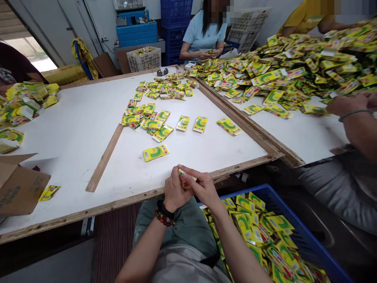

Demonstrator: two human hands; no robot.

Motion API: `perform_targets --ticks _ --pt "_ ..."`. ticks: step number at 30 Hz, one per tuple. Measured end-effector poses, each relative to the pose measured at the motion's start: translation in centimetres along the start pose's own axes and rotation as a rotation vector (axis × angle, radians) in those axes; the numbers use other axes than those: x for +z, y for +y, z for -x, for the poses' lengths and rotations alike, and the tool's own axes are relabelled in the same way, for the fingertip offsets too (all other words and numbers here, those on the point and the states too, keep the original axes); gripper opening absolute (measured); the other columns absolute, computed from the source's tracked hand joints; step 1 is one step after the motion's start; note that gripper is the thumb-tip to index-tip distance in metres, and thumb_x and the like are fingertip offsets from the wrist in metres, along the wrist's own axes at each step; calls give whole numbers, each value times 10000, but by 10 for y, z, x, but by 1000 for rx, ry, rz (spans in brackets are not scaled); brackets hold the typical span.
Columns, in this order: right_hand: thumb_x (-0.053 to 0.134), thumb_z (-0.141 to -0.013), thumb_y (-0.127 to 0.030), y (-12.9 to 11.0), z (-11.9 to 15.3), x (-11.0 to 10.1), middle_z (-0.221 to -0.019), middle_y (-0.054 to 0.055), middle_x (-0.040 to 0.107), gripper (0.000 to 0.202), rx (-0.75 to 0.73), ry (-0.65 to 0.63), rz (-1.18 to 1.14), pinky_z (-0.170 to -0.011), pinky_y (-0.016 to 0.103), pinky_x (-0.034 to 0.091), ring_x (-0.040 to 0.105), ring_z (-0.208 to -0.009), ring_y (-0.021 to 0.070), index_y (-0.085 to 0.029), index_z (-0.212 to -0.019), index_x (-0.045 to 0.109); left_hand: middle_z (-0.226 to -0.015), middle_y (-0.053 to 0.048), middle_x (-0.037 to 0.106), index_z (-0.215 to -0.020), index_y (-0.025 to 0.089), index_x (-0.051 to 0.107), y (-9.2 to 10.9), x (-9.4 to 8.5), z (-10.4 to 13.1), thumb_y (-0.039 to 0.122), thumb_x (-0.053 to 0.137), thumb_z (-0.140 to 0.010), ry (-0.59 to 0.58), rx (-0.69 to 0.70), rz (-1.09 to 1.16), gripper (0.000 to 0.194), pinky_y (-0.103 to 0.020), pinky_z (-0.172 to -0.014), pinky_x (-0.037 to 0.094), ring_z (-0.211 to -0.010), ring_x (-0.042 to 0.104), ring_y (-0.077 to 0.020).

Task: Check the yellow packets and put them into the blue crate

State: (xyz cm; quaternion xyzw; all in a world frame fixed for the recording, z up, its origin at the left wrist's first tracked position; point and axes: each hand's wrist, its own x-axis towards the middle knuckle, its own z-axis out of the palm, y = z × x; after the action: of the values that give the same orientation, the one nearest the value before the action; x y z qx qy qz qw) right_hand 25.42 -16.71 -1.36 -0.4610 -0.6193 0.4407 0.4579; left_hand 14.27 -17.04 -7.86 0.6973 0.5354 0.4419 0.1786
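Both my hands meet over my lap at the table's near edge, holding one small yellow and red packet (185, 181) between them. My left hand (174, 191), with a dark band and a beaded bracelet at the wrist, has its fingers curled round the packet. My right hand (204, 188) pinches the packet from the other side, partly covering it. Just beyond them a yellow and green packet (155, 153) lies flat on the white table (129, 165). Farther off lie two upright-lying packets, one packet (183, 123) beside another packet (200, 124), and a tilted packet (229, 126).
A blue crate (306, 239) full of packets stands at my right. Wooden strips (104, 161) edge and divide the table. A large packet heap (294, 67) covers the right table. A cardboard box (23, 188) sits at left. Co-workers sit around, one in light blue (203, 39).
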Motion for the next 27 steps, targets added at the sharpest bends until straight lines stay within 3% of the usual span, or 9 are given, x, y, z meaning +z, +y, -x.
perform_targets --ticks 4,11,18,21,24,27 --pt "641 -803 -360 -3 -1 2 -1125 8 706 319 123 54 -147 -1016 495 438 634 -1101 302 -221 -1079 718 -1023 -104 638 -1258 192 323 6 -7 -4 306 599 -697 -72 -13 8 635 -375 -659 517 -834 656 -273" --pt "660 -776 -375 2 -10 -1 -1065 25 732 310 169 19 -214 -954 459 481 672 -1014 294 -206 -1023 741 -922 -57 641 -1204 202 368 11 -12 -7 282 625 -670 -120 -94 38 597 -363 -639 503 -764 638 -253" --pt "600 -849 -350 -11 4 8 -1236 26 657 431 -72 -28 219 -948 407 482 647 -1083 277 -272 -1273 598 -1008 -117 616 -1189 176 375 0 -9 -3 352 558 -776 -16 -20 140 485 -373 -659 512 -815 628 -252" --pt "555 -879 -320 -8 8 13 -1195 41 685 437 -126 -45 317 -900 381 506 664 -1042 265 -287 -1315 561 -1003 -118 608 -1144 186 415 -4 -6 -2 347 525 -813 5 -10 143 384 -384 -710 522 -862 630 -254" --pt "510 -907 -315 -4 10 16 -1142 53 711 407 -168 -50 339 -893 364 504 680 -993 250 -282 -1307 574 -992 -107 602 -1127 189 430 -1 -7 1 318 509 -825 -10 3 155 338 -390 -752 521 -874 629 -244" --pt "470 -920 -341 -6 22 6 -1090 59 730 400 -177 -16 375 -813 332 521 701 -896 232 -259 -1294 589 -1047 -108 597 -1190 181 417 6 -18 0 334 604 -769 -117 89 210 485 -400 -800 521 -925 613 -247"
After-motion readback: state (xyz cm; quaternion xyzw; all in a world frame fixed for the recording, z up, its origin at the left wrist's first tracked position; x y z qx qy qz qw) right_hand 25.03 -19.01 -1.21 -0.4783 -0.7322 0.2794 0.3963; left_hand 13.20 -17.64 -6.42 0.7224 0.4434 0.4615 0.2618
